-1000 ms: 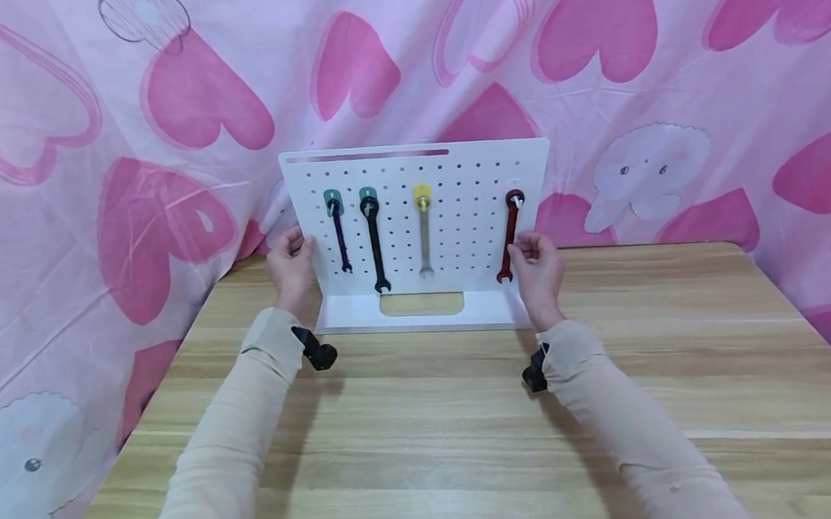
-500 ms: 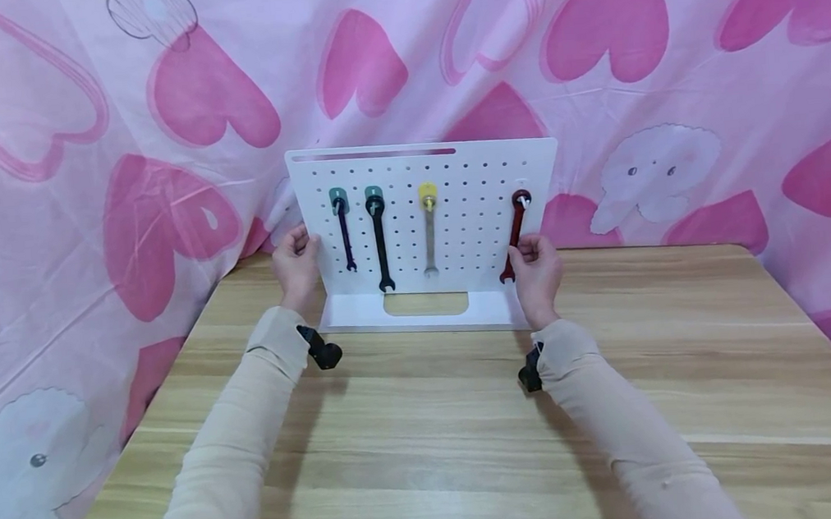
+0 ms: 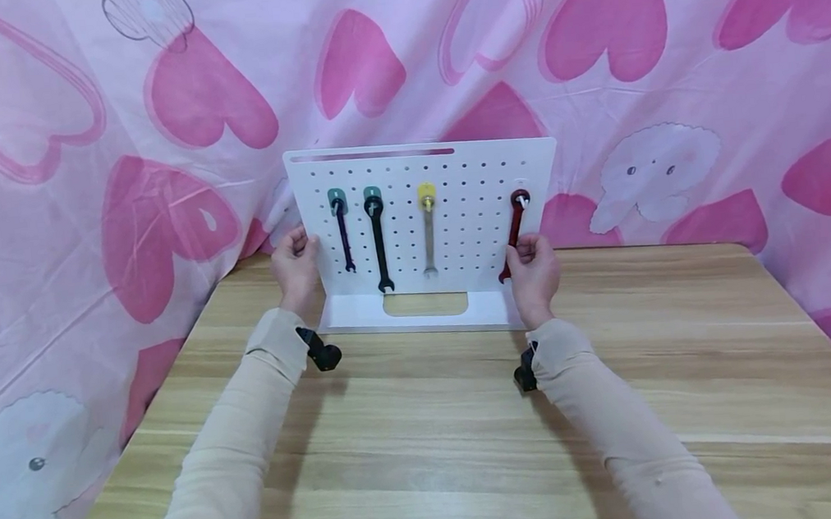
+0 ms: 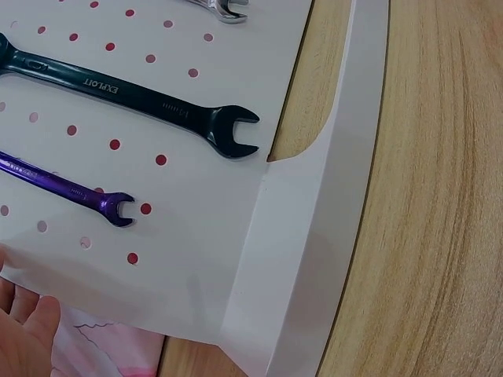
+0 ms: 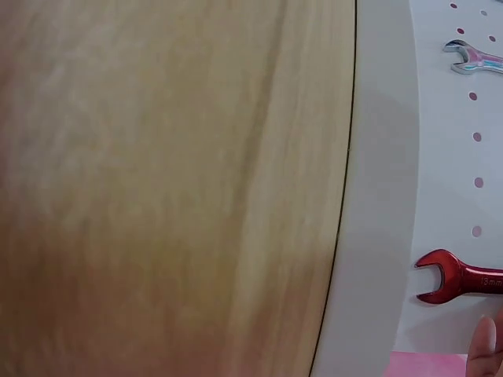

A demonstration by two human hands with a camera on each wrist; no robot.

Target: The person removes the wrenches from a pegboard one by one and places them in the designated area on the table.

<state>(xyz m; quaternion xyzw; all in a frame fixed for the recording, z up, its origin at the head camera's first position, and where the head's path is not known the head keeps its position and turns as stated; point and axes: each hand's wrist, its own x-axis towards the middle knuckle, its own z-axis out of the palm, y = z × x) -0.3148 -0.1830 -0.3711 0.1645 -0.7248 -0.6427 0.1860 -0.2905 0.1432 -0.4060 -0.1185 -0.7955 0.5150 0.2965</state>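
Observation:
A white pegboard (image 3: 402, 236) stands upright on its base at the back of the table. Several wrenches hang on it: a purple wrench (image 3: 344, 237), a dark green wrench (image 3: 380, 246), a silver wrench (image 3: 428, 238) and a red wrench (image 3: 514, 230). My left hand (image 3: 295, 270) holds the board's left edge, with the thumb by the edge in the left wrist view. At the right edge my right hand (image 3: 535, 274) grips the board, its thumb (image 5: 482, 345) close beside the red wrench. The fingers behind the board are partly hidden.
Green tags (image 3: 372, 193) and a yellow tag (image 3: 426, 189) sit at the wrench hooks. The board's base (image 3: 353, 314) has a cut-out. Wood-grain table (image 3: 430, 423) extends in front, and a pink heart-print cloth (image 3: 397, 47) hangs behind.
My right hand has shifted slightly left against the board, its thumb further over the red wrench. My left hand keeps its place. The whole head view has moved a little.

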